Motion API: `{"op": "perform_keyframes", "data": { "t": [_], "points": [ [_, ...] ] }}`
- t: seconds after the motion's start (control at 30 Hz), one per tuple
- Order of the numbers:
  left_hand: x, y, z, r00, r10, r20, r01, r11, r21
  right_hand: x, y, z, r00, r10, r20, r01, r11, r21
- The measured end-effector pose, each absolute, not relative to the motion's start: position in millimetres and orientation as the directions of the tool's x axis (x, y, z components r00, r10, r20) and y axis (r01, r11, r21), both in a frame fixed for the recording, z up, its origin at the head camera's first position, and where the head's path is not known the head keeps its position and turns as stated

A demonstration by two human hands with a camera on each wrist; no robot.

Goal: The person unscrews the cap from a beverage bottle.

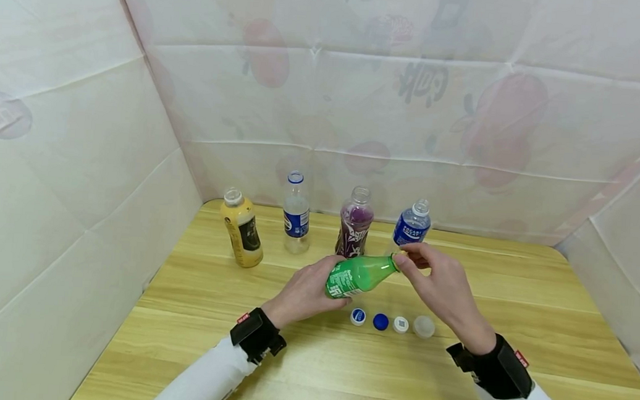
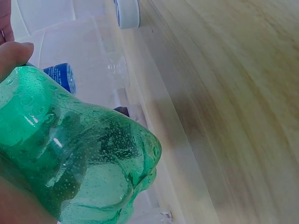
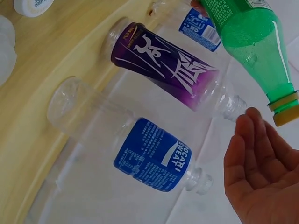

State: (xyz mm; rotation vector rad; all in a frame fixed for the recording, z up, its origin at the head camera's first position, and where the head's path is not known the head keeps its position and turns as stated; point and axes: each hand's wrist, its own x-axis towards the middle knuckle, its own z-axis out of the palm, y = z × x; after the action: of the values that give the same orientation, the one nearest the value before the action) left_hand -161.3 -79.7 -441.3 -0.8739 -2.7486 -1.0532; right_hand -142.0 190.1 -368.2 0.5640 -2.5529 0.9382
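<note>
My left hand grips a green plastic bottle around its label, tilted with its neck to the right. Its ridged clear-green base fills much of the left wrist view, with droplets inside. At the neck, my right hand has thumb and fingers at the yellow cap, pinching it in the head view. The right wrist view shows those curved fingers close beside the cap, the thumb out of sight. Behind the green bottle stand a purple-labelled bottle and a blue-labelled bottle, both uncapped.
Further left are an uncapped yellow bottle and a clear bottle with a blue label. Several loose caps lie in a row before me, including a dark blue cap and a translucent cap. Printed sheeting walls the wooden table.
</note>
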Motion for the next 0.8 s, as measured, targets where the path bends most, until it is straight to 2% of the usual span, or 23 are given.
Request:
{"op": "perform_keyframes", "data": {
  "t": [0.33, 0.8],
  "points": [
    [-161.6, -78.7, -440.1, -0.836, 0.487, 0.253, 0.532, 0.603, 0.595, -142.6, 194.0, -369.5, -0.798, -0.281, 0.534, -0.568, 0.647, -0.508],
    [-161.6, -77.5, -440.8, -0.833, 0.488, 0.260, 0.535, 0.590, 0.605, -138.9, 197.9, -369.0, -0.775, -0.339, 0.533, -0.632, 0.438, -0.640]
  ]
}}
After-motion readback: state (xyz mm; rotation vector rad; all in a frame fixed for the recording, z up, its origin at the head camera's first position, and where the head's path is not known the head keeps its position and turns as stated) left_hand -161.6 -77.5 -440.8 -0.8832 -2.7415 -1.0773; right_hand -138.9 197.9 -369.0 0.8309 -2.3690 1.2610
